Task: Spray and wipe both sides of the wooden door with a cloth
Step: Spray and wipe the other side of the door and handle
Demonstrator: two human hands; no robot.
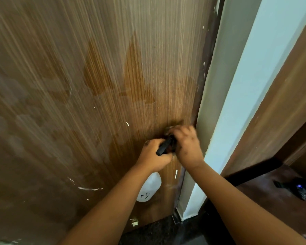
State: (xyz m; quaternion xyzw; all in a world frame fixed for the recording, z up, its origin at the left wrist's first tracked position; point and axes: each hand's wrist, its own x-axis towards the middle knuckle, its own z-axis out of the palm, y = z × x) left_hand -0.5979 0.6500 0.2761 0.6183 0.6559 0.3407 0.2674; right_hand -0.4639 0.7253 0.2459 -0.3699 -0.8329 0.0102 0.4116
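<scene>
Fingers of left hand [153, 156] curl round spray bottle [149, 189] (right hand [185, 145] blurred, grip unclear).

Dark floor below the door

The floor [148, 232] is showing as a dark, speckled strip at 6 o'clock, running under the wooden door's bottom edge. A small pale scrap [135, 223] is lying on it right at that edge. At 4 o'clock, beyond the white door frame [189, 209], the floor is looking reddish-brown, and a dark, blurred object [300, 190] is sitting there; what it is cannot be told.
</scene>
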